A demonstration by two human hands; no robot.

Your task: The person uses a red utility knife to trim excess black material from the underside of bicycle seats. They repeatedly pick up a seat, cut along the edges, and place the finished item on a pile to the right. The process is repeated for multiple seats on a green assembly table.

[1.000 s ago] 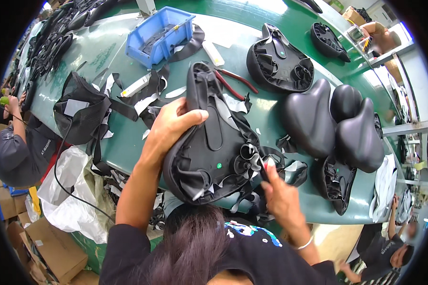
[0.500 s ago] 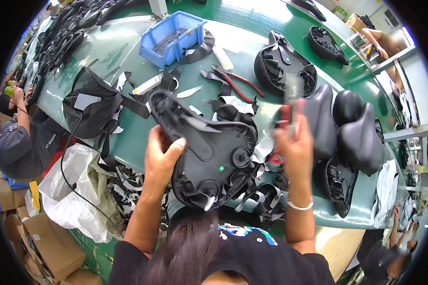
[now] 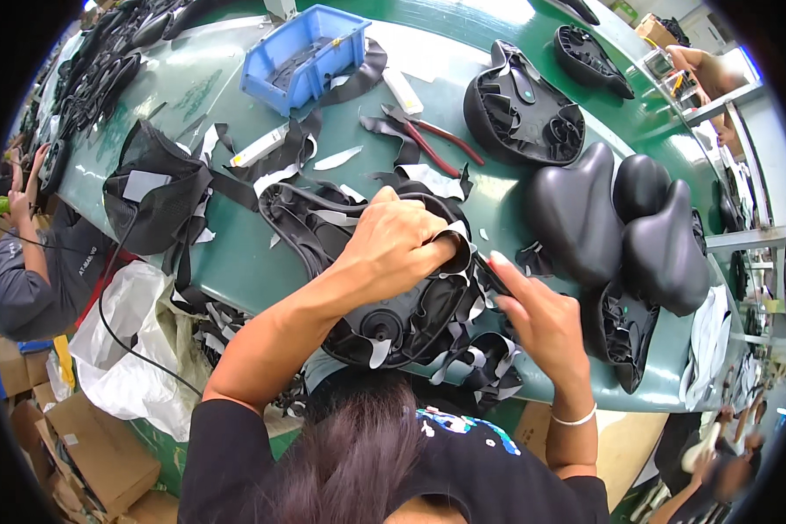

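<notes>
An upside-down black bicycle saddle lies at the table's front edge, its shell underside up and loose cover edge gathered around the rim. My left hand reaches across it, closed on a strip of the saddle cover's edge at the right side. Close by, my right hand is closed on a slim dark tool pointing at that strip; its exact kind is partly hidden by the fingers. Trimmed cover scraps in black and white lie just below and right of the saddle.
Red-handled pliers, white bottles and a blue bin lie beyond the saddle. Finished saddles are piled at right, another upturned saddle behind. A black mesh bag stands left, above a white plastic sack.
My left hand has moved from the saddle's left side across to its right edge and gripped the cover. My right hand has come down beside it with the tool.
</notes>
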